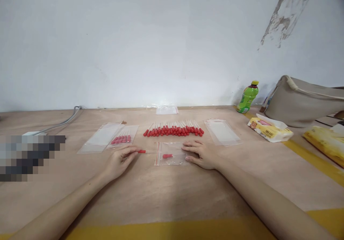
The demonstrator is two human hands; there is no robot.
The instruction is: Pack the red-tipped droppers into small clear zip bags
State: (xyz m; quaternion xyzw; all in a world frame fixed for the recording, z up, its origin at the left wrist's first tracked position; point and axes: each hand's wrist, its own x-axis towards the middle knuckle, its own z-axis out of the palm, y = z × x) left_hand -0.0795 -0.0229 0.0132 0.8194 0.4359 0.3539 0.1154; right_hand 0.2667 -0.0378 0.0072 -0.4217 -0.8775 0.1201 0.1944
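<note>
My left hand (123, 161) pinches a dropper (142, 151) by its red bulb, its thin clear tube pointing right to the mouth of a clear zip bag (177, 161). Inside this bag lies one red-bulbed dropper (167, 156). My right hand (200, 154) rests on the bag's right end, fingers spread and lying flat. Just behind the bag, a row of many red-bulbed droppers (173, 130) lies with tubes pointing to the wall. Left of the row, a filled zip bag (133, 132) holds several droppers.
Flat clear zip bags lie at left (98, 139), right (223, 132) and by the wall (166, 110). Further right are a green bottle (247, 97), a tissue pack (270, 129), a yellow pack (325, 143) and a grey bag (298, 102). A cable (64, 119) runs at left.
</note>
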